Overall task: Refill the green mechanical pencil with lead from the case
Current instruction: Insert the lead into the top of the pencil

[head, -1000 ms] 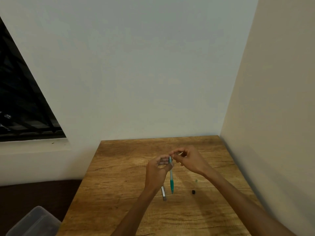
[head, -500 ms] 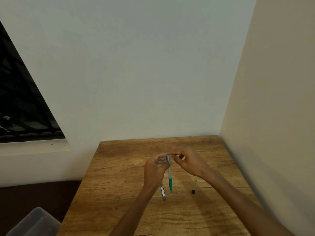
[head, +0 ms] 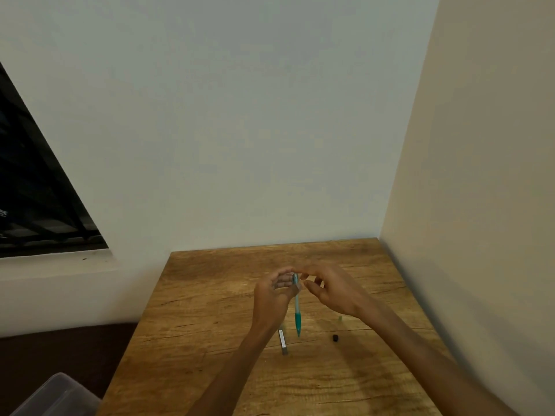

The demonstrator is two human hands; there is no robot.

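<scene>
My left hand [head: 271, 295] holds the green mechanical pencil [head: 297, 313] upright by its upper end, tip pointing down at the wooden table [head: 210, 340]. My right hand [head: 333, 291] is at the pencil's top, thumb and forefinger pinched together there; whether a lead is between them is too small to see. The grey lead case [head: 283, 343] lies on the table just below my left wrist. A small black cap [head: 335, 338] and a small pale green piece [head: 340, 318] lie on the table to the right of the pencil.
The table sits in a corner, with a white wall behind and a beige wall [head: 480, 205] on the right. A clear plastic bin [head: 57, 394] stands on the floor at lower left. A dark window [head: 30, 205] is at left.
Both hands have shifted slightly left together with the pencil. My right fingers stay pinched at the pencil's top end. The case and the cap have not moved.
</scene>
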